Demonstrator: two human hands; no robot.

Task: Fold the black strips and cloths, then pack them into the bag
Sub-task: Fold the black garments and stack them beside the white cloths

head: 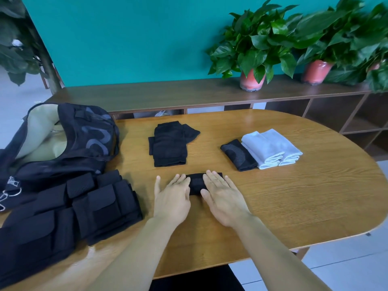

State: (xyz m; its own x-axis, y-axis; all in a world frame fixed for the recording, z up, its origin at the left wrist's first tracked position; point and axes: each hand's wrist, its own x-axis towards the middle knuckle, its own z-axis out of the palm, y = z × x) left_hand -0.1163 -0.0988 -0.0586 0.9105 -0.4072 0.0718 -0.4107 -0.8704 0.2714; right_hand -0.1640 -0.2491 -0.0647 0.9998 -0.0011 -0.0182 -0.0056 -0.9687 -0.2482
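Both hands flat, fingers straight: left hand (171, 197) and right hand (222, 196) press a folded black cloth (196, 183) on the tabletop (294, 196). Open bag (63, 141) far left.

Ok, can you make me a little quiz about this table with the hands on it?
1. True or false: both hands press flat on the small black cloth.
2. What lies right beside the white towels? A) a red cup B) a folded black cloth C) a book
3. Fill in: the open bag sits at the table's ____ side.

Key:
1. True: the left hand and right hand lie flat on it.
2. B
3. left
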